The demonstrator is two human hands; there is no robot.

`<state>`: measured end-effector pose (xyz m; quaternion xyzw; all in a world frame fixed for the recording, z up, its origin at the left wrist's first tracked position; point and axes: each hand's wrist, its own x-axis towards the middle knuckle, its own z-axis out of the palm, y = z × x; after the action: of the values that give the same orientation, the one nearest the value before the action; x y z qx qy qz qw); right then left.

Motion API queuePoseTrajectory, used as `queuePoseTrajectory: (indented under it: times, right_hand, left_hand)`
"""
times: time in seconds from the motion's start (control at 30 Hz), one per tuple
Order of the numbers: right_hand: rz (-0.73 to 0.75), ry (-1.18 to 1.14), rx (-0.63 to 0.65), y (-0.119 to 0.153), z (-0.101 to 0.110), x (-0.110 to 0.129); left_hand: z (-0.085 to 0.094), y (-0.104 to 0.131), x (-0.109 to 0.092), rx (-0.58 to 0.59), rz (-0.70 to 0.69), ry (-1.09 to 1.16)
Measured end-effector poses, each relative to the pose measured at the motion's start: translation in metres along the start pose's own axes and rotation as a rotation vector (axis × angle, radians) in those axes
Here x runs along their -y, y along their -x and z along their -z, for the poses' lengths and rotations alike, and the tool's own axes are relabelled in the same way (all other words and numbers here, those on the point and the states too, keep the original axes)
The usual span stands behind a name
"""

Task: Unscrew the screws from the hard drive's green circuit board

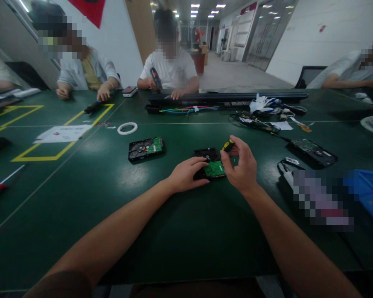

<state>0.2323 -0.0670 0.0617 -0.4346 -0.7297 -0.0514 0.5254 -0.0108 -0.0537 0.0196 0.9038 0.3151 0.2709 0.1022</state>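
Left hand (188, 174), half open, steadies the left end of a black hard drive (216, 169) on a green table (189, 231); right hand (243, 167) pinches a yellow-and-black tool (227, 145) just above it. The drive looks stiff, fairly heavy, its green board fragile, best held by the side edges

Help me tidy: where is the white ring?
Head view, left of centre: the white ring lies beyond the leftmost hard drive, right of the paper.
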Motion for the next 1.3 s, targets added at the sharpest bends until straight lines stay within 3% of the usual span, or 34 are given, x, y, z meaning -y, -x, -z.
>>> queuePoseTrajectory:
  times: [0.27,0.9,1.3]
  right_hand:
    - [-0.029,0.011,0.017,0.0012,-0.0007,-0.0063]
    - [-0.053,0.003,-0.057,0.0024,-0.0032,-0.0077]
    - [-0.041,-0.014,-0.039,0.0043,-0.0038,-0.007]
  left_hand:
    - [-0.0028,-0.0022,0.0061,-0.049,0.125,-0.019]
    - [-0.0016,-0.0038,-0.0025,0.057,0.342,-0.162]
    - [0.0053,-0.0078,0.0058,0.133,0.333,-0.106]
